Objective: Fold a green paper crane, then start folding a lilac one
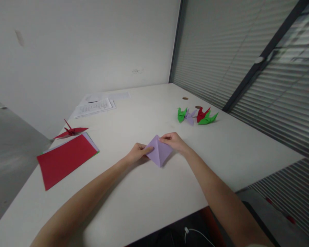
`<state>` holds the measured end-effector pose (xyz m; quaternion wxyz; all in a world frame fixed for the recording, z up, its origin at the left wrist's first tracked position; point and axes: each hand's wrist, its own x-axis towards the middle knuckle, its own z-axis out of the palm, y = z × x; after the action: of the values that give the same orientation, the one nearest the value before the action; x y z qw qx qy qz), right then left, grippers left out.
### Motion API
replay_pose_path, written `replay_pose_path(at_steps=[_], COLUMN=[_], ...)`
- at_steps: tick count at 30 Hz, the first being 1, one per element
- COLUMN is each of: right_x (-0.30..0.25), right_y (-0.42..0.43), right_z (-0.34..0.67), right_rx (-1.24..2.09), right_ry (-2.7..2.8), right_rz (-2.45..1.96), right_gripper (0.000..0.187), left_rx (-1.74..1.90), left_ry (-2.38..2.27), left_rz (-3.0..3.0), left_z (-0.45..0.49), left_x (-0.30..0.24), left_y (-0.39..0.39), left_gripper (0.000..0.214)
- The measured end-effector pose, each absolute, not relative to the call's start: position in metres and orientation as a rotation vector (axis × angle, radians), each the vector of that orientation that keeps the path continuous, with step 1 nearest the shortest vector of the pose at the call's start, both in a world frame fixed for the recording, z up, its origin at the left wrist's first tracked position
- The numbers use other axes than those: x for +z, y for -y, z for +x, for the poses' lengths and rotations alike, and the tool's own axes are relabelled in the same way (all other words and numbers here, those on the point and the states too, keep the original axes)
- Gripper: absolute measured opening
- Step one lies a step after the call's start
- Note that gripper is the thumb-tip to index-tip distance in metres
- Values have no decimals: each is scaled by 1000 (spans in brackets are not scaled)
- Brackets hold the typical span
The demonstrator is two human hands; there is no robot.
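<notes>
A folded lilac paper square (159, 151) lies like a diamond on the white table (149, 199), a crease running down its middle. My left hand (137, 152) pinches its left corner with curled fingers. My right hand (173, 140) grips the top right edge, fingers closed on the paper. Both forearms reach in from the bottom of the view.
A stack of coloured sheets, red on top (65, 158), lies at the left, with a red paper crane (70, 131) behind it. Several folded cranes, green, lilac and red (197, 116), stand at the right. Printed papers (94, 106) lie near the wall. Window blinds run along the right.
</notes>
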<state>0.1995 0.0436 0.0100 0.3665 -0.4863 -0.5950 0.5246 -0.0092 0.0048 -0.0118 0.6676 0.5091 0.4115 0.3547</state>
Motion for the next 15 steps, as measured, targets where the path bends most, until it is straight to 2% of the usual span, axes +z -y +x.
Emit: replay_pose_path(at_steps=[15], right_x=[7], right_y=[-49], right_z=[203], right_rx=[1238], right_ry=[1534], right_rz=[-1276], right_gripper=[29], left_rx=[976], left_ry=[-928], left_rz=[1052], left_z=[-11], left_x=[-12], left_y=[-8], left_gripper=[48])
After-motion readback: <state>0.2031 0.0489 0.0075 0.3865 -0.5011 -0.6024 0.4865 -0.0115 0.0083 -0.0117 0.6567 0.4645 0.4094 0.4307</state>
